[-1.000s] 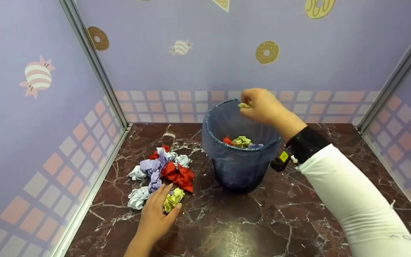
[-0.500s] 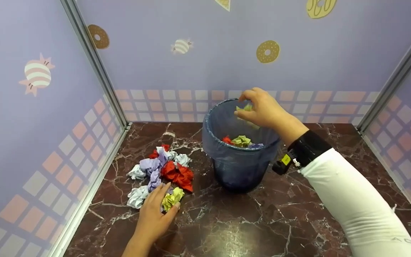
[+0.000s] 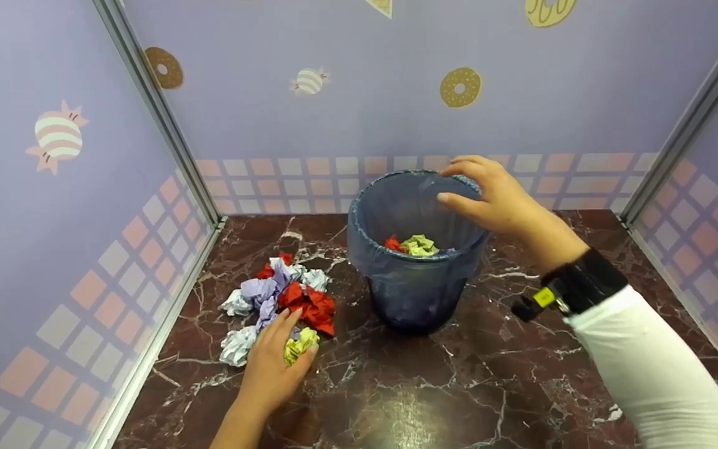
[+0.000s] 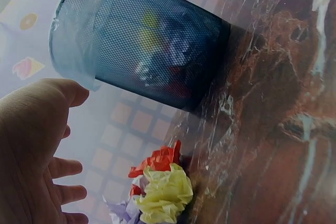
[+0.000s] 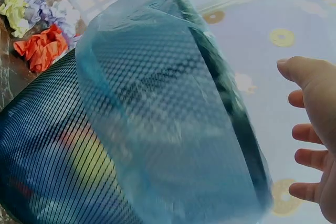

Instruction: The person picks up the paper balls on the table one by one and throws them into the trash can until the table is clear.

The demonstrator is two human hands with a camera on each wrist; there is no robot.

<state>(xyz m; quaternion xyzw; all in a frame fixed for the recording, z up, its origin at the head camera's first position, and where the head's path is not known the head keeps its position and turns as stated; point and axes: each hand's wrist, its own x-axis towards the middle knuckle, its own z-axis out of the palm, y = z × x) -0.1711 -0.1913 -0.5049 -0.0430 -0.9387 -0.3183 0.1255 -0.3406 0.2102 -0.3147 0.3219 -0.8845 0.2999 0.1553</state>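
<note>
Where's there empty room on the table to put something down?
There's a big bare patch of table in front of the bin, between the left hand and the white sleeve. A thin bare strip runs between the bin and the red paper. It's crowded on the left, where crumpled papers bunch up by the left hand.

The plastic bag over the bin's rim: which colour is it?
The bag is translucent light blue, best seen in the right wrist view.
</note>
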